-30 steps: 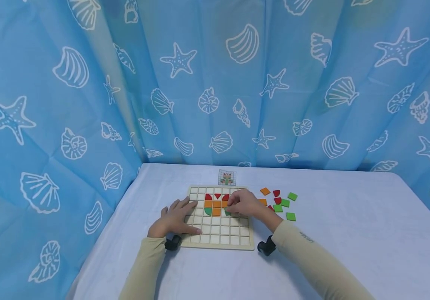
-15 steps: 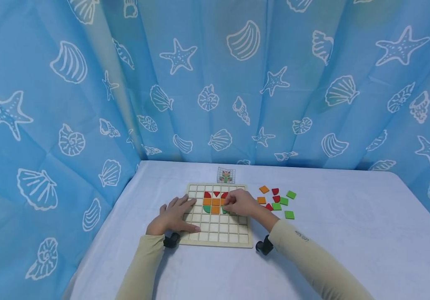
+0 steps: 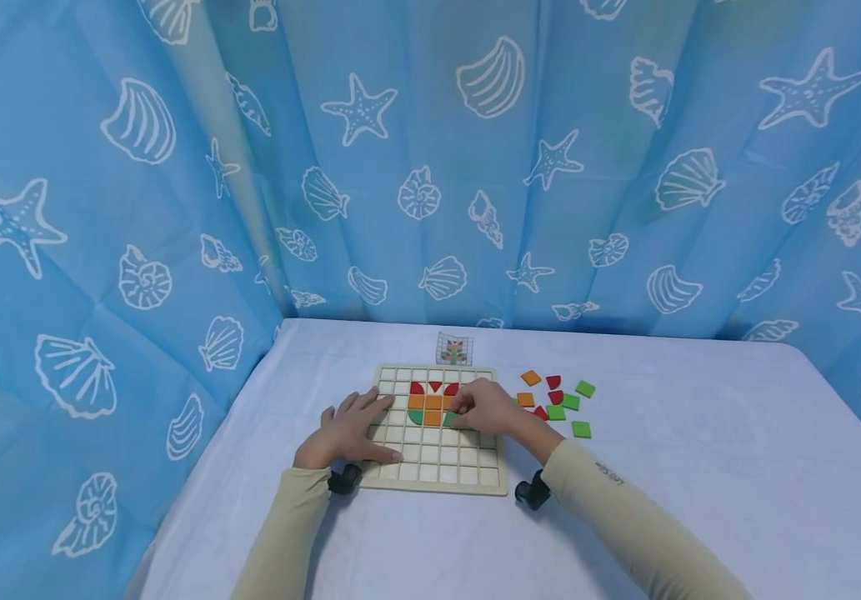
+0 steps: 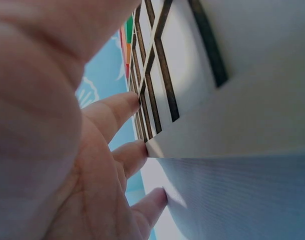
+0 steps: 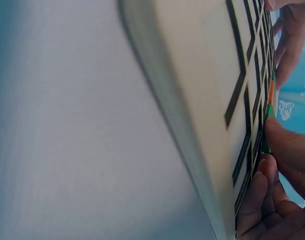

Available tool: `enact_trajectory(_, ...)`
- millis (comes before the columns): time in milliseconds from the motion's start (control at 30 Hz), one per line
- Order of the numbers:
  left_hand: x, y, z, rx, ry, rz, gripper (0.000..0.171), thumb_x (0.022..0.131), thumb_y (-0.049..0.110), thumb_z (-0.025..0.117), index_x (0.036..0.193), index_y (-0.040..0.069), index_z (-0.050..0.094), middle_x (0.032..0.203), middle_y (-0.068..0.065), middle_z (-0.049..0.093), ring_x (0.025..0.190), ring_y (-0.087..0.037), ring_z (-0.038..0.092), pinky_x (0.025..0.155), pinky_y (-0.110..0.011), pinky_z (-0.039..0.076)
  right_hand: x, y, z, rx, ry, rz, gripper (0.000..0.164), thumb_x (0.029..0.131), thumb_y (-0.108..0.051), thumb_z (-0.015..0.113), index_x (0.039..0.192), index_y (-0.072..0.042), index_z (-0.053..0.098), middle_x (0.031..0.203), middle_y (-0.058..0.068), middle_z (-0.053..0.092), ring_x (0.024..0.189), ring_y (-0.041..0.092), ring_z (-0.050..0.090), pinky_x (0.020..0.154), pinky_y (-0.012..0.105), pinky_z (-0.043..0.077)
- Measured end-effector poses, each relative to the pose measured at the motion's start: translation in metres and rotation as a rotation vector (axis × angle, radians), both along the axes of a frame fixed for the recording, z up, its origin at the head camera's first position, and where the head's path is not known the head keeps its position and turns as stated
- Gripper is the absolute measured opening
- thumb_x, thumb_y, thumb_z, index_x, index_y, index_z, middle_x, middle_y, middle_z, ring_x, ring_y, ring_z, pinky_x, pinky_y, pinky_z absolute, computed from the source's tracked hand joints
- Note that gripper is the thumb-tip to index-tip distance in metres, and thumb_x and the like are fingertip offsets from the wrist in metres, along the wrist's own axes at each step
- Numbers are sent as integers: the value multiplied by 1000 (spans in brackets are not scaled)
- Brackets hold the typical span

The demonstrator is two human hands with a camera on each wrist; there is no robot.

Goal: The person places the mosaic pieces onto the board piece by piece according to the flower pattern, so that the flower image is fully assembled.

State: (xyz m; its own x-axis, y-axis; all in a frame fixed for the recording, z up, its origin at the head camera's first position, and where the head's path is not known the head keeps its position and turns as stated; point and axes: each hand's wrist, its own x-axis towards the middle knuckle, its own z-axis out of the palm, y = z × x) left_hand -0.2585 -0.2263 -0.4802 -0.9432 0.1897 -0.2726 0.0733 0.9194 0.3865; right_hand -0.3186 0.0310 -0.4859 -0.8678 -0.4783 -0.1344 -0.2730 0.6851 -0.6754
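Head view: green tile (image 3: 449, 421) on the gridded board (image 3: 438, 490), just right of the nearest orange tile (image 3: 433, 420); to my eye probably light, stiff and smooth, best pinched by its edges; right hand (image 3: 486, 407) narrowed, thumb and curled fingers holding it; left hand (image 3: 346, 432) spread wide, resting across the board's left side

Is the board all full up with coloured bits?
No, the board is only partly full: coloured bits sit in its far middle, but lots of nearer squares are bare.
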Motion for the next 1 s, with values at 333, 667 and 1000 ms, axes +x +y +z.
enact_trajectory(333, -2, 2, -1, 0, -5, 12, 103, 70, 60, 81, 155, 28, 32, 166, -5, 19, 152, -38, 12, 116, -70, 9, 0, -2, 2, 29, 31, 18, 11, 84, -17, 79, 94, -16, 74, 87, -5, 67, 82, 13, 56, 77, 27, 52)
enact_trajectory(667, -2, 1, -2, 1, -9, 12, 103, 71, 60, 81, 155, 28, 32, 166, -6, 20, 152, -38, 12, 116, -70, 9, 0, -6, -1, 56, 57, 42, 12, 84, -19, 80, 94, -17, 76, 88, -6, 69, 82, 10, 58, 77, 27, 54)
enact_trajectory(1000, -3, 2, -2, -9, -15, 17, 103, 71, 59, 81, 156, 29, 32, 166, -5, 19, 152, -38, 11, 117, -69, 8, -1, -6, -2, 59, 55, 41, 10, 85, -18, 79, 95, -17, 76, 89, -6, 69, 83, 11, 59, 80, 30, 55)
